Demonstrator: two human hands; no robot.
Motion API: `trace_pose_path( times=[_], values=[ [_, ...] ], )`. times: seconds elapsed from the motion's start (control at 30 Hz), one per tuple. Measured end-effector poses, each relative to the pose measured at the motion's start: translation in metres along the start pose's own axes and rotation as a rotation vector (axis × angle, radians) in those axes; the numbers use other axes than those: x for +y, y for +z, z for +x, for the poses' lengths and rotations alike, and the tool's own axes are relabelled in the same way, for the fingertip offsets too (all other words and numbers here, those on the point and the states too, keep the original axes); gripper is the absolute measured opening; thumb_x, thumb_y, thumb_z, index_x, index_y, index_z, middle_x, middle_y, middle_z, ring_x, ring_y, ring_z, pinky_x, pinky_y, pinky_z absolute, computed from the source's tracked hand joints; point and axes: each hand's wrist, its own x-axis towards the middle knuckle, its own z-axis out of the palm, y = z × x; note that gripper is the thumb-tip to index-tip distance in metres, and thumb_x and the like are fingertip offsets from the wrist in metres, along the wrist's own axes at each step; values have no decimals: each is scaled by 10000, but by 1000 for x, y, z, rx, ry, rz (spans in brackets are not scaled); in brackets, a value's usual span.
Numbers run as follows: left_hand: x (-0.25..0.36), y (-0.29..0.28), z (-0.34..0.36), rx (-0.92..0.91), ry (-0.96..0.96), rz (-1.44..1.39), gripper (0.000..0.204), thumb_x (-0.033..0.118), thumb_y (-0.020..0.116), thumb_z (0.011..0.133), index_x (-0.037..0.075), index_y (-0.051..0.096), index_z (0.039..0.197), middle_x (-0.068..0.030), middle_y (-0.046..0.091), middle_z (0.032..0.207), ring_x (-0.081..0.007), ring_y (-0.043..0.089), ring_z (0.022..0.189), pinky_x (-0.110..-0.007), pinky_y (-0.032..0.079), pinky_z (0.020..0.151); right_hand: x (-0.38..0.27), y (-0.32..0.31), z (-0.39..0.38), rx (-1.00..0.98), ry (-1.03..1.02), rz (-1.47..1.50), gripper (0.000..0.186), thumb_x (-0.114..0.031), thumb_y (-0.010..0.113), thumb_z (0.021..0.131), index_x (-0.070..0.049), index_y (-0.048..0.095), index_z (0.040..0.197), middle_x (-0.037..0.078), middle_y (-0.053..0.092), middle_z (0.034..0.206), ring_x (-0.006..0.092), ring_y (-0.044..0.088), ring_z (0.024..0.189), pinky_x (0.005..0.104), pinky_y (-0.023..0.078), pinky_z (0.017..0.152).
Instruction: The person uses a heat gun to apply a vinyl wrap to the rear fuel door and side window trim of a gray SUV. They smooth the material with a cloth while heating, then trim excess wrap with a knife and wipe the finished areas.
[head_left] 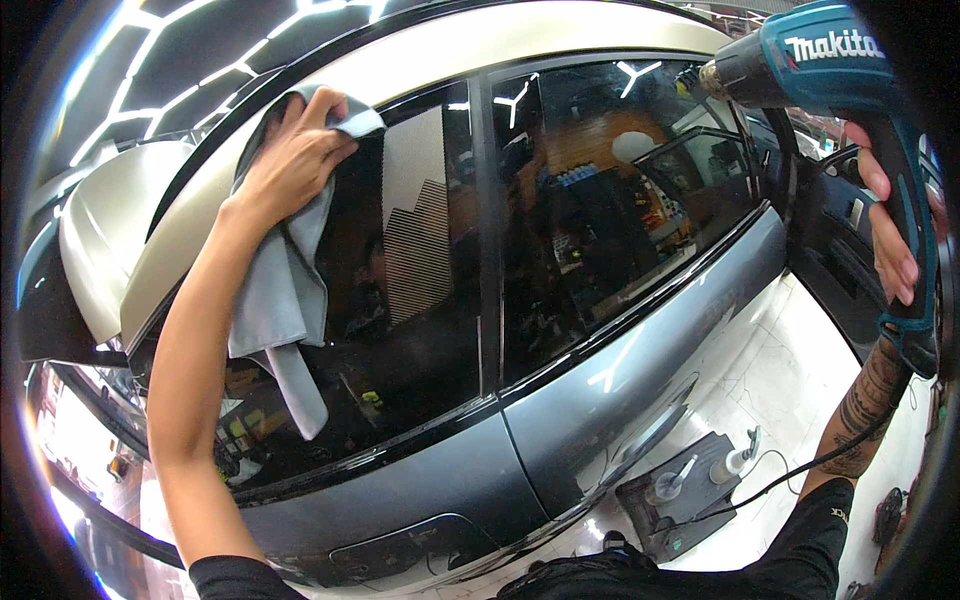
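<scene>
My left hand [300,150] is closed on a grey microfiber cloth [285,290], pressing it at the top edge of the car's dark side window [435,350], by the cream roof rail [430,55]. The cloth's loose end hangs down over the glass. In my right hand [885,230], fingers wrapped around the grip, is a teal heat gun [830,75]. Its metal nozzle points left, close to the upper corner of the other side window [600,250]. Part of the right hand is hidden behind the handle.
Below the windows runs the car's grey body side [400,510], with a fuel flap and a door handle. A black tray [690,515] with spray bottles [735,460] stands on the white floor. The heat gun's black cord [765,490] passes over it. An open door [830,220] stands at the right.
</scene>
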Motion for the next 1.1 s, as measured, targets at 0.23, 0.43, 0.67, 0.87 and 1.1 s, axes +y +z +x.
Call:
trace_pose_path(
  times=[0.23,0.43,0.67,0.87,1.1],
  values=[
    [10,20,26,87,21,-6,263,205,522,892,-1,639,778,-54,388,1136,-253,434,1032,-479,365,926,4,-18,-7,-87,-41,-15,667,-244,576,854,56,164,1285,150,379,1190,226,535,741,336,492,599],
    [6,5,25,0,10,-106,270,220,528,889,-12,661,848,-59,378,1130,-271,431,1000,-503,336,918,2,-11,-26,-37,-53,-13,677,-238,570,854,46,142,1295,167,385,1200,240,545,748,339,498,585],
    [20,24,66,64,88,-140,289,193,536,883,-65,621,782,-80,395,1126,-265,418,1010,-396,350,886,9,6,-24,110,-141,-74,697,-272,504,874,80,105,1323,171,380,1207,232,549,717,301,497,531],
    [31,30,84,22,37,-81,290,223,520,896,-23,638,800,-66,378,1155,-261,428,1036,-485,343,904,9,7,-13,135,-121,1,726,-300,477,881,91,80,1346,164,360,1236,231,551,719,323,505,559],
    [34,18,79,-22,20,34,299,263,470,914,25,637,847,-64,384,1127,-268,434,1059,-523,345,962,7,7,-30,367,-132,-212,639,-203,343,949,88,-54,1357,193,348,1095,246,590,571,303,573,407]
  ],
)
